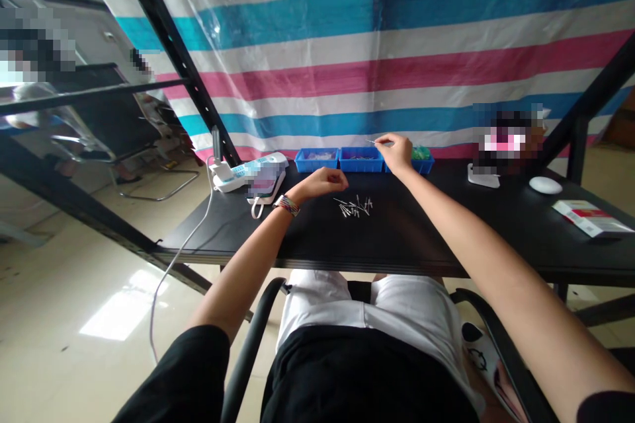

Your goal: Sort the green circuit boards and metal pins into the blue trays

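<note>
My right hand (395, 151) is raised over the blue bins, its thumb and fingers pinching a thin metal pin (370, 141) that points left. Lower and to the left, my left hand (325, 182) hovers above the black table (307, 238) with its fingers curled together; whatever they may hold is hidden. A loose pile of small, thin metal pieces (356, 207) lies between the two forearms. Behind the hands stand a left blue bin (317, 164) with pale small parts, a middle blue bin (361, 164) with thin pieces, and a right blue bin (424, 165) with green contents.
On the left are a white power strip (262, 165) with a cable and a phone-like device (266, 184). At right lie a white stand (483, 176), a white mouse (545, 185) and a small box (590, 217). A striped sheet (317, 79) hangs behind the table.
</note>
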### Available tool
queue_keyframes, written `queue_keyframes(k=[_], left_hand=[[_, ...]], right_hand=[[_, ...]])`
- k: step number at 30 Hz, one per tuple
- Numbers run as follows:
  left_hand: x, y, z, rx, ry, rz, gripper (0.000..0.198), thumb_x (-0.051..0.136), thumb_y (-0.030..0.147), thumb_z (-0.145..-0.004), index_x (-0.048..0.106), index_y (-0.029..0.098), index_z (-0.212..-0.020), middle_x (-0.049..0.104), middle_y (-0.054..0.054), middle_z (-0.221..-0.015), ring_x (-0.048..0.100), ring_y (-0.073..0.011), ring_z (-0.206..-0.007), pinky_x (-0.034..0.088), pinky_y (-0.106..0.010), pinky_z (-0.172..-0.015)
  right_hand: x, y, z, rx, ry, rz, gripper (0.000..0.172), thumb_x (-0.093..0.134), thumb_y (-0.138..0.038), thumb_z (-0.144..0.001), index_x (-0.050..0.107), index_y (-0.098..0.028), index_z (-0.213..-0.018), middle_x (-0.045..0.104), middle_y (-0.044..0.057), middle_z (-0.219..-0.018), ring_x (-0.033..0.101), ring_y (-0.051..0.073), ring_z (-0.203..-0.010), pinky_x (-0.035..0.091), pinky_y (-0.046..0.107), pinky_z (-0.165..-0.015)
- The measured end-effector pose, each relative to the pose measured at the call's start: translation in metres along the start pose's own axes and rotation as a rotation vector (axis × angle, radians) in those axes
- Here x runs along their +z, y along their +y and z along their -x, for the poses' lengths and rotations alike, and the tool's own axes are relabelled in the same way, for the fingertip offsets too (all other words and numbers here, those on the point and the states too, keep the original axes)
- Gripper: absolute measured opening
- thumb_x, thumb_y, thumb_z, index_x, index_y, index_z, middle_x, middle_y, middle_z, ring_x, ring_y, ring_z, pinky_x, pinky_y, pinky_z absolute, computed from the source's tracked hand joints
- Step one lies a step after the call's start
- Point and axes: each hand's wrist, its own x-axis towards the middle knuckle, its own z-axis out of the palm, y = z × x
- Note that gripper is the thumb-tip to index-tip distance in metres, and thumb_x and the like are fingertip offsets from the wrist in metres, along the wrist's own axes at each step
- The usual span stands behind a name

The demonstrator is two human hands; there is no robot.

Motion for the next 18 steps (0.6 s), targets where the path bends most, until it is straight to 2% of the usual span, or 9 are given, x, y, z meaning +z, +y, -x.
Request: queue_keyframes(k=[4, 7, 11, 15, 18], left_hand=[[-0.003, 0.000, 0.011, 0.060, -0.063, -0.155, 0.021, 0.088, 0.026, -0.069, 0.084, 0.021, -0.088, 0.082, -0.004, -0.091, 0.071, -0.0180, -0.082, 0.053, -0.027, -0.074], [-0.002, 0.000, 0.016, 0.103, -0.067, -0.200, 0.025, 0.095, 0.031, -0.064, 0.085, 0.024, -0.086, 0.081, -0.004, -0.091, 0.072, -0.0185, -0.081, 0.054, -0.027, -0.073], [-0.001, -0.007, 0.013, 0.095, -0.056, -0.145, 0.021, 0.095, 0.035, -0.068, 0.084, 0.022, -0.081, 0.079, -0.004, -0.083, 0.073, -0.0184, -0.076, 0.055, -0.027, -0.073], [-0.004, -0.019, 0.002, 0.074, 0.011, -0.067, 0.024, 0.095, 0.037, -0.067, 0.080, 0.019, -0.074, 0.077, -0.005, -0.076, 0.072, -0.0190, -0.071, 0.056, -0.028, -0.070], [-0.005, -0.020, -0.007, 0.056, 0.092, -0.033, 0.027, 0.090, 0.041, -0.071, 0.078, 0.017, -0.076, 0.076, -0.005, -0.075, 0.068, -0.0167, -0.068, 0.054, -0.028, -0.069]], right_hand=[[0.003, 0.008, -0.004, 0.007, -0.030, 0.040, 0.010, 0.072, -0.018, -0.084, 0.081, -0.021, -0.080, 0.085, 0.012, -0.105, 0.079, 0.034, -0.112, 0.057, 0.045, -0.107], [-0.008, 0.011, 0.002, -0.028, 0.001, -0.006, 0.011, 0.072, -0.022, -0.086, 0.081, -0.022, -0.078, 0.085, 0.010, -0.099, 0.079, 0.034, -0.107, 0.060, 0.044, -0.100], [-0.027, 0.011, 0.016, -0.035, -0.053, -0.081, 0.009, 0.076, -0.028, -0.082, 0.081, -0.024, -0.076, 0.084, 0.008, -0.090, 0.079, 0.033, -0.097, 0.062, 0.043, -0.088], [-0.037, 0.006, 0.030, -0.015, -0.119, -0.105, 0.011, 0.079, -0.033, -0.079, 0.083, -0.023, -0.079, 0.084, 0.007, -0.087, 0.079, 0.031, -0.089, 0.061, 0.041, -0.085], [-0.037, -0.004, 0.039, -0.014, -0.174, -0.154, 0.013, 0.079, -0.035, -0.080, 0.084, -0.023, -0.081, 0.084, 0.006, -0.086, 0.078, 0.028, -0.085, 0.060, 0.038, -0.081]])
